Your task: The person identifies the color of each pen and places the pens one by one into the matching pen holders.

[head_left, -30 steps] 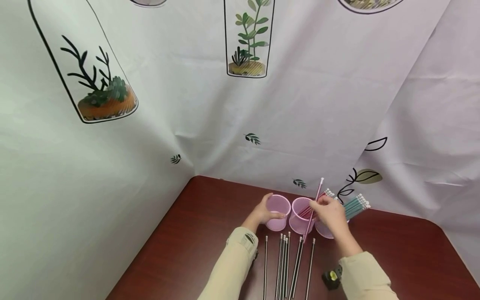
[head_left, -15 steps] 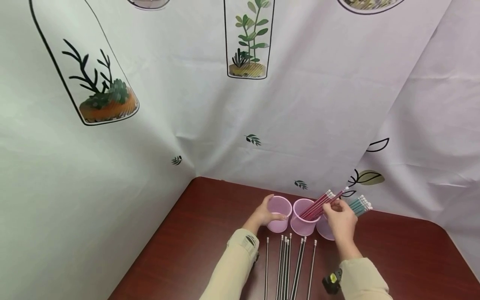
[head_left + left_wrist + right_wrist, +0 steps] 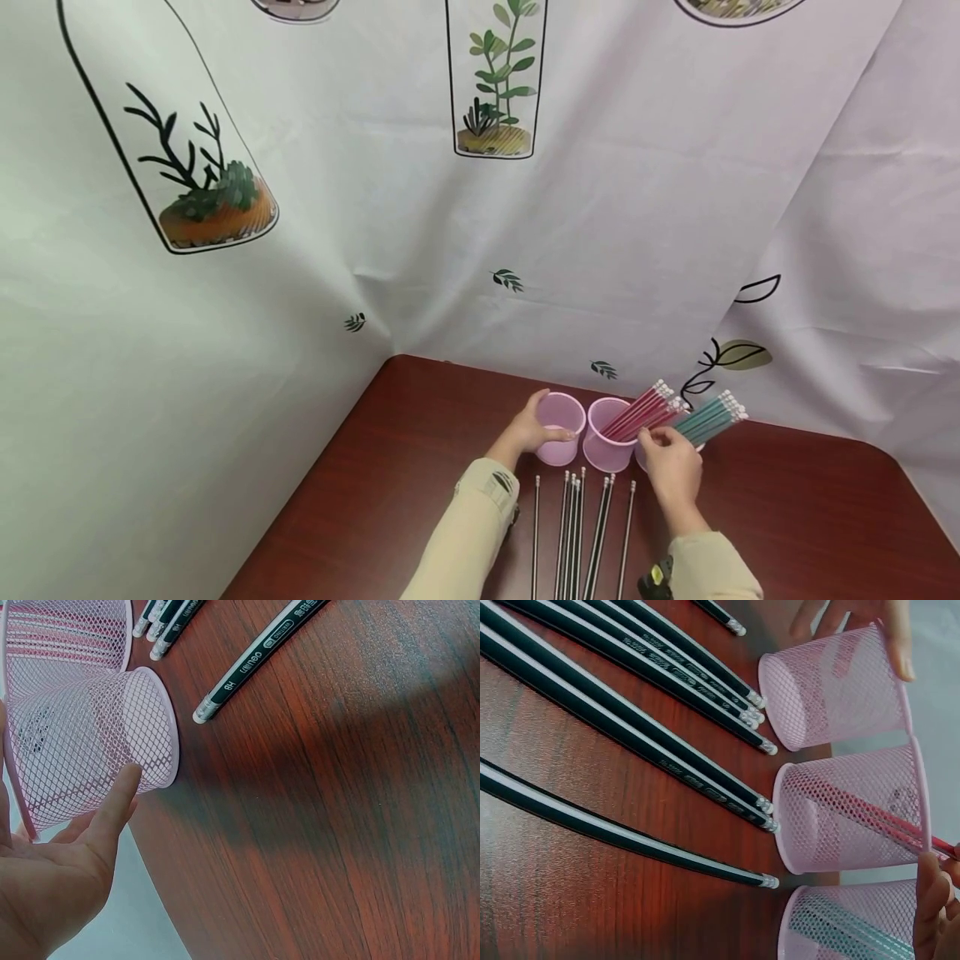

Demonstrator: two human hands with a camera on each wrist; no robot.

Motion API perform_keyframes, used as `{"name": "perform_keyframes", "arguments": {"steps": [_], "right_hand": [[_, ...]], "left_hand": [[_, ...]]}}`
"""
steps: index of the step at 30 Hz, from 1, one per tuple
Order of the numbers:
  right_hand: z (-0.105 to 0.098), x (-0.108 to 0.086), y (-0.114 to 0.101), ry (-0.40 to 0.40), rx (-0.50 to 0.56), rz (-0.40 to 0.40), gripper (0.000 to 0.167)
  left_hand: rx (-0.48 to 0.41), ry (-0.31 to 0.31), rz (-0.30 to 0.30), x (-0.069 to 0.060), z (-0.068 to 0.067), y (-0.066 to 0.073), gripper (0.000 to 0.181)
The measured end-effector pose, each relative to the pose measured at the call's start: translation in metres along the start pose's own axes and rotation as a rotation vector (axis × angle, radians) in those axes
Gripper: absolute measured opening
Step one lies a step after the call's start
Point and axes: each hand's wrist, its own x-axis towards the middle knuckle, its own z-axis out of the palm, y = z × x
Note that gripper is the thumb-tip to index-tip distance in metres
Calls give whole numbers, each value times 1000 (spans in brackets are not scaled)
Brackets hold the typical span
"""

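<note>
My left hand (image 3: 528,429) holds an upright pink mesh pencil cup (image 3: 82,742), thumb on the near side and fingers behind; nothing shows inside it. To its right stands a second pink mesh cup (image 3: 855,810) with several red pencils (image 3: 641,412) leaning to the right. My right hand (image 3: 673,467) is at this cup's right rim, fingertips pinching it just below the red pencils. A third pink cup (image 3: 847,926) with several teal pencils (image 3: 712,419) is partly hidden behind my right hand. Several black-and-white striped pencils (image 3: 667,727) lie in front of the cups, eraser ends toward them.
The brown wooden table (image 3: 810,508) has its back edge near a white printed cloth (image 3: 600,233). Another cloth wall (image 3: 150,375) hangs along the left side. A dark camera (image 3: 656,579) is strapped at my right wrist.
My right hand has put a red pencil into the middle cup, let go of it, and moved down to the rim. The left hand keeps its hold on the left cup.
</note>
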Motion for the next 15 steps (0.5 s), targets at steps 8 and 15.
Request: {"name": "perform_keyframes", "arguments": {"steps": [8,15], "right_hand": [[2,1,2,-15,-43,8,20],[-7,2,8,-20,-72,78,41]], "left_hand": [[0,9,-24,1,1,1,97],[-4,-2,-17,1,3,0,97]]}}
